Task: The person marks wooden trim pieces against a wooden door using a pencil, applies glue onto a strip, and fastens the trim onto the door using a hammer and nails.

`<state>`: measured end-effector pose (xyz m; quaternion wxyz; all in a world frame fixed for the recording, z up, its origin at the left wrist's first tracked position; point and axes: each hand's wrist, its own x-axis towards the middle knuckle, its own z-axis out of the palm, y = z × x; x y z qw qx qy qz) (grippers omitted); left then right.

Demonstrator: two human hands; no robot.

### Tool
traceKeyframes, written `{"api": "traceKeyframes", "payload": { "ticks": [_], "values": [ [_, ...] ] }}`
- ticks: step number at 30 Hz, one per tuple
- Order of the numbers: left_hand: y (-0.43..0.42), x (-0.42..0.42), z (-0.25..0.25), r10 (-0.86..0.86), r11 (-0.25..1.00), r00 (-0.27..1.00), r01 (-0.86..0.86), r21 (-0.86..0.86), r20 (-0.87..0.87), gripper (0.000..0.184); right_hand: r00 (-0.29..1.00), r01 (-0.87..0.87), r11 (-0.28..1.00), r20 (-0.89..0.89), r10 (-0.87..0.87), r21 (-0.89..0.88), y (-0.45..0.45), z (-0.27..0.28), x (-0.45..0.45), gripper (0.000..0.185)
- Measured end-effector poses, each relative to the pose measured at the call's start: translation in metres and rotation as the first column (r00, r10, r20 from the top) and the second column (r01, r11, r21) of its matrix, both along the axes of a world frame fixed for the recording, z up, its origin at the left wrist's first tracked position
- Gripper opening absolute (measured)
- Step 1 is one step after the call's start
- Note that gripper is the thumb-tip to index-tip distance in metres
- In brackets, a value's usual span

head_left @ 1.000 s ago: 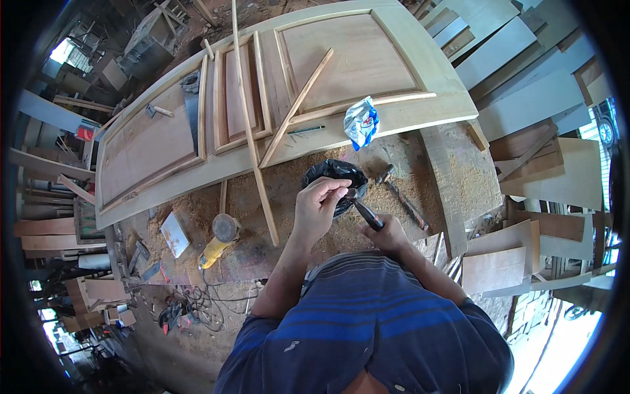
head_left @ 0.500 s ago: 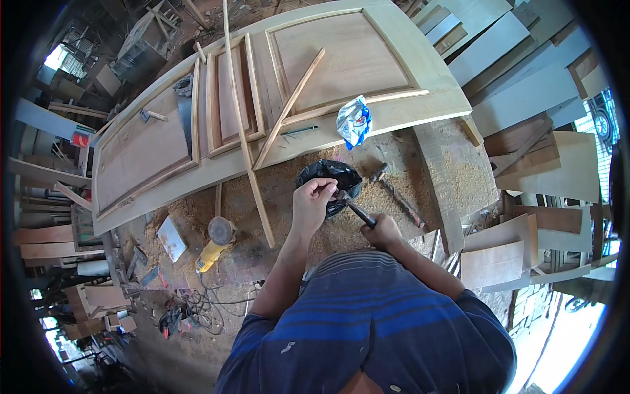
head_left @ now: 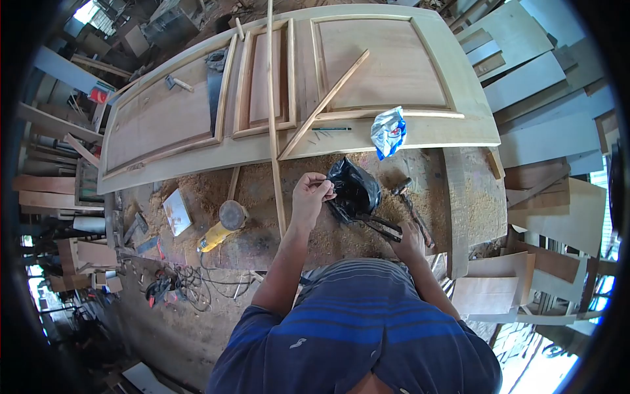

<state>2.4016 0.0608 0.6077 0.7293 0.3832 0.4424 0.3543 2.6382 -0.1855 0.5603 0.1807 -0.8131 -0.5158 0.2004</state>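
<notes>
We see the left hand (head_left: 310, 197) raised over the middle of the table (head_left: 315, 246), just at the left side of a black plastic bag (head_left: 369, 188); its thumb and forefinger meet in a pinch, and we cannot tell whether anything small sits between the tips; we see the right hand (head_left: 409, 243) nearer the table's near edge, fingers curled round the dark-handled pincers (head_left: 387, 228), whose handles stand apart and whose head reaches to the bag's near rim; the bag gapes open, sawdust around it; to its right lies a hammer (head_left: 415, 211), handle running toward the near edge, and beyond that a plank (head_left: 455, 197) toward the table's right edge; along the table's far side we see a panelled door (head_left: 446, 133), with a crumpled blue-and-white packet (head_left: 389, 133) at its near edge, a pencil (head_left: 336, 129) to the packet's left and a long wooden strip (head_left: 273, 118) crossing it; toward the table's near left corner lie a yellow power tool (head_left: 215, 237) and a white board (head_left: 176, 212).
</notes>
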Motion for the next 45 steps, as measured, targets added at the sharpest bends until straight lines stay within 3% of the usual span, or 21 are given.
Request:
{"api": "traceKeyframes", "payload": {
  "ticks": [4,7,8,11,15,16,17,19,22,25,28,31,37,43,45],
  "values": [
    [0.009,-0.005,-0.005,0.040,0.997,0.999,-0.040,-0.061,0.002,0.017,0.992,-0.117,0.985,-0.036,0.122,0.129,0.019,0.025,0.010,0.049],
    [0.017,-0.007,-0.007,0.087,0.990,0.989,-0.073,-0.121,0.117,0.021,0.994,-0.034,0.979,-0.099,0.055,0.199,0.050,0.045,0.024,0.045],
    [0.020,-0.006,-0.008,0.083,0.993,0.991,-0.073,-0.090,0.106,0.022,0.999,-0.028,0.978,-0.030,0.035,0.205,0.059,0.046,0.032,0.042],
    [0.030,-0.004,-0.005,0.064,0.998,0.997,-0.064,-0.001,0.037,0.022,0.993,0.107,0.991,0.050,-0.111,0.079,0.077,0.038,0.060,0.042],
    [0.050,-0.003,0.000,0.074,0.985,0.971,-0.035,0.170,-0.229,0.017,0.997,0.078,0.954,0.036,-0.070,-0.288,0.074,0.019,0.087,0.046],
    [0.057,-0.003,0.004,0.090,0.974,0.946,-0.017,0.227,-0.312,0.016,0.997,0.072,0.963,0.011,-0.071,-0.262,0.074,0.010,0.088,0.046],
    [0.064,-0.003,0.007,0.194,0.889,0.866,0.043,0.455,-0.461,0.015,0.998,0.068,0.962,0.011,-0.067,-0.266,0.070,0.003,0.090,0.046],
    [0.079,-0.002,0.019,0.472,0.586,0.637,0.289,0.757,-0.609,0.014,0.998,0.063,0.959,0.011,-0.063,-0.276,0.071,0.001,0.089,0.045],
    [0.114,0.004,0.018,0.659,0.320,0.552,0.409,0.854,-0.511,0.016,0.995,0.087,0.946,-0.025,-0.100,-0.313,0.075,0.002,0.089,0.046],
    [0.135,0.004,-0.008,0.487,0.554,0.557,0.399,0.731,-0.673,0.016,0.996,0.069,0.946,-0.028,-0.082,-0.317,0.076,-0.002,0.093,0.045],
    [0.142,0.004,-0.027,0.458,0.555,0.555,0.432,0.711,-0.694,0.017,0.995,0.066,0.948,-0.045,-0.084,-0.312,0.077,-0.001,0.094,0.045],
    [0.136,0.006,-0.037,0.633,0.373,0.560,0.385,0.844,-0.535,0.018,0.990,0.087,0.945,-0.075,-0.116,-0.316,0.077,0.000,0.093,0.045],
    [0.129,0.009,-0.044,0.649,0.484,0.525,0.272,0.831,-0.550,0.018,0.992,0.079,0.948,-0.073,-0.106,-0.308,0.077,-0.003,0.095,0.047],
    [0.135,0.019,-0.023,0.531,0.694,0.649,0.035,0.719,-0.545,0.016,0.990,0.074,0.949,-0.092,-0.107,-0.305,0.079,-0.004,0.096,0.048],
    [0.142,0.023,-0.027,0.549,0.709,0.627,0.001,0.705,-0.553,0.015,0.988,0.073,0.951,-0.105,-0.109,-0.300,0.078,-0.003,0.096,0.047]
  ]
}}
